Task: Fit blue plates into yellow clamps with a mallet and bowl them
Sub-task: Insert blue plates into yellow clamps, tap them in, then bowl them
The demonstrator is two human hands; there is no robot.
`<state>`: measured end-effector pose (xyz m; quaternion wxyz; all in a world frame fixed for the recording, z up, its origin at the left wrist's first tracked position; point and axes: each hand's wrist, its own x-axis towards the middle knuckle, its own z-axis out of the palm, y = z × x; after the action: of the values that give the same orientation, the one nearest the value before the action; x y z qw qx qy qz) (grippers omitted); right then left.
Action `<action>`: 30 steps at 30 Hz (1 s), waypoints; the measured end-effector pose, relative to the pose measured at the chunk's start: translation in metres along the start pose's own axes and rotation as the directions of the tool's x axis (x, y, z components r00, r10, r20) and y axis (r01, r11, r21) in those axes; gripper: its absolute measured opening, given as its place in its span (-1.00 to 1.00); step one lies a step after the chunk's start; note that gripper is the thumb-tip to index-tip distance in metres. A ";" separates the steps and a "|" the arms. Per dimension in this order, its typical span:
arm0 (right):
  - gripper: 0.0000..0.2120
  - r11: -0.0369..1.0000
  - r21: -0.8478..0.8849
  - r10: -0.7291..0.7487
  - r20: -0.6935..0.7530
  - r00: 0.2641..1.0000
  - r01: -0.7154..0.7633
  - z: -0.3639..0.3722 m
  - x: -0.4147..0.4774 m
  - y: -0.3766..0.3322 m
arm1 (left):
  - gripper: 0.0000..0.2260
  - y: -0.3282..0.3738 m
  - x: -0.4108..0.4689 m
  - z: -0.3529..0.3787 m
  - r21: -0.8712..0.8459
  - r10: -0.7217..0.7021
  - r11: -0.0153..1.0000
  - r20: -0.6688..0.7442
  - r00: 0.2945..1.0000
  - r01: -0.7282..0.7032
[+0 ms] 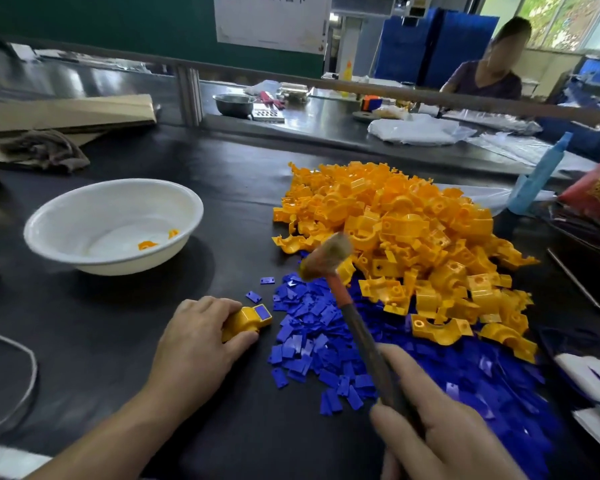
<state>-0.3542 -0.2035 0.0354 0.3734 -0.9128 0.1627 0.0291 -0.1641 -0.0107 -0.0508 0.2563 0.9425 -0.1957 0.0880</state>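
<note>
Head view. Stood at the fitting step, by the look of it: pinned one yellow clamp (244, 321) to the bench (118, 323) at lower centre with the left hand (194, 344), fingers curled over its back and thumb along its near side. Carried a blue plate (262, 311) on the clamp's right end, apparently seated but likely not yet driven home. Gripped the mallet (326, 259) in the right hand (440, 424) at lower right, fingers wrapped round the handle, blurred head lifted over the loose blue plates (326, 344), up and right of the clamp. Called next for a short, square blow onto the plate, clear of the left thumb, then a drop into the white bowl (125, 197) at left, already holding two yellow pieces.
</note>
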 end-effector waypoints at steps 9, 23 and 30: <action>-0.47 0.945 -0.279 -0.150 0.097 0.984 0.171 0.020 0.025 -0.015 | -0.61 -0.003 0.001 0.003 -0.031 0.002 1.000 -0.012 1.000 -0.003; -0.48 0.950 -0.299 -0.056 0.129 0.990 0.092 0.025 0.033 -0.016 | -0.65 -0.007 0.001 0.007 -0.047 0.032 0.998 -0.033 0.999 -0.034; -0.48 0.977 -0.184 -0.103 0.013 0.995 0.104 0.015 0.040 -0.014 | -0.63 -0.007 0.001 0.007 -0.046 0.019 0.999 -0.030 0.999 -0.020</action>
<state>-0.3105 -0.1948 0.0264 0.2884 -0.9507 0.1109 0.0262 -0.1600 -0.0089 -0.0597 0.2801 0.9329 -0.2031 0.0998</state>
